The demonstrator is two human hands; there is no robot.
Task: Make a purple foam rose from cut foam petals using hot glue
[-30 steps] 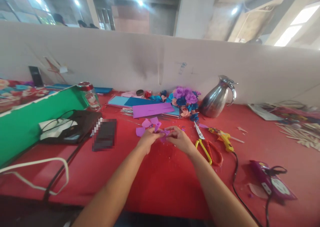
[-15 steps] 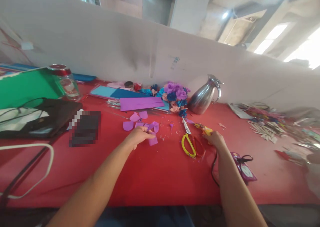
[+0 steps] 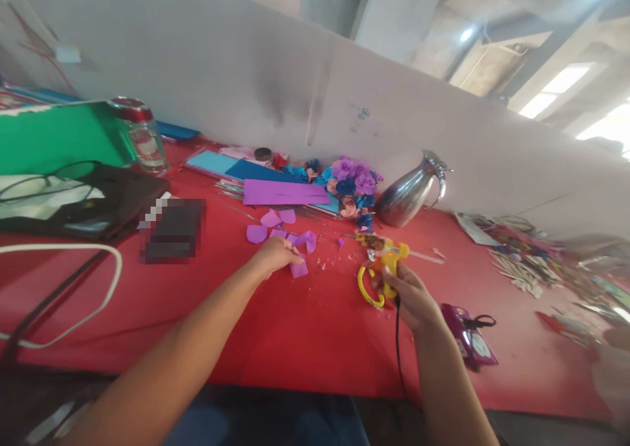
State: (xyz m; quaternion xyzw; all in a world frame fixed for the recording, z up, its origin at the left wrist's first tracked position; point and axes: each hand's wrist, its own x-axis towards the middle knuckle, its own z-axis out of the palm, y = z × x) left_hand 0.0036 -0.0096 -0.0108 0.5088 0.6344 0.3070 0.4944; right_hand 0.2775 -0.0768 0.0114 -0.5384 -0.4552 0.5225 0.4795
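My right hand [image 3: 411, 292] is wrapped round the handle of a yellow glue gun [image 3: 392, 261], lifted over the scissors. Its nozzle points left, a clear glue stick [image 3: 427, 257] juts out behind, and a black cord hangs below. Of the scissors, one yellow handle loop [image 3: 367, 288] shows; the rest is mostly hidden. My left hand [image 3: 278, 256] is closed, thumb and fingers pinching a curled purple paper piece [image 3: 308, 241]. Loose purple petals [image 3: 256, 234] lie just beyond it on the red table [image 3: 315, 341].
Behind lie a purple paper sheet [image 3: 285, 192] and a bunch of paper flowers [image 3: 354, 177]. A steel jug [image 3: 408, 190] stands at the wall. To the right are a purple box [image 3: 470, 338] and paper scraps; to the left, a jar [image 3: 145, 141], a dark pouch and a white cable [image 3: 111, 288].
My right hand has raised the glue gun off the table and brought it left, over the scissors. My left hand stays at the purple paper. The view has tilted slightly.
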